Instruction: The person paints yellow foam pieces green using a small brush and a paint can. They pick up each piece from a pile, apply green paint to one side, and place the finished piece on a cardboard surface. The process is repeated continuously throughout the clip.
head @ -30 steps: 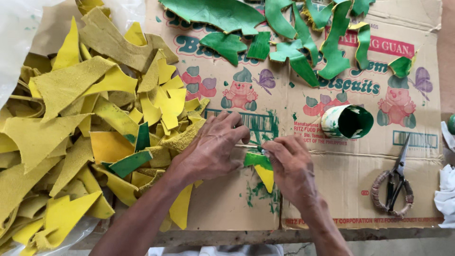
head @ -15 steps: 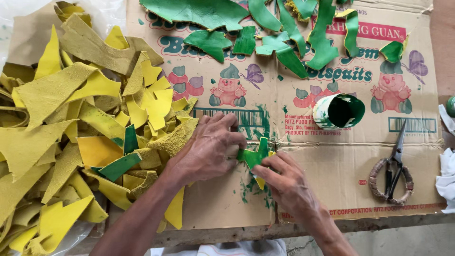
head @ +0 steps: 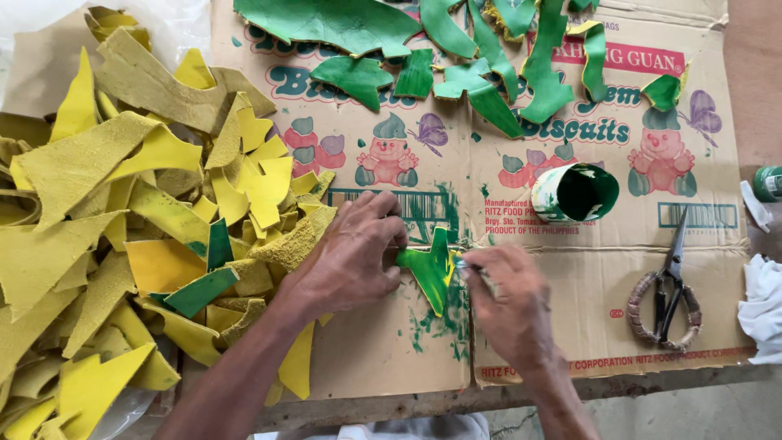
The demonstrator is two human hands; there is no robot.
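Left hand [head: 350,265] pressed flat, fingers open, pinning green leaf-shaped scrap [head: 430,273] on cardboard [head: 383,367]. Right hand [head: 509,305], grip closed on brush [head: 476,273]. Paint cup [head: 574,194] at 1 o'clock of the scrap.

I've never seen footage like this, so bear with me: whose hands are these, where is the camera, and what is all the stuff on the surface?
The camera sits on a person's head and looks down, so both hands are that person's own. The left hand presses a small scrap, mostly painted green, onto flattened cardboard. The right hand holds a thin tool against the scrap; it looks like a brush, though its tip is hard to see. Beside them stand a cup of green paint and scissors. A yellow pile of scraps lies on the left, and green pieces lie along the top.
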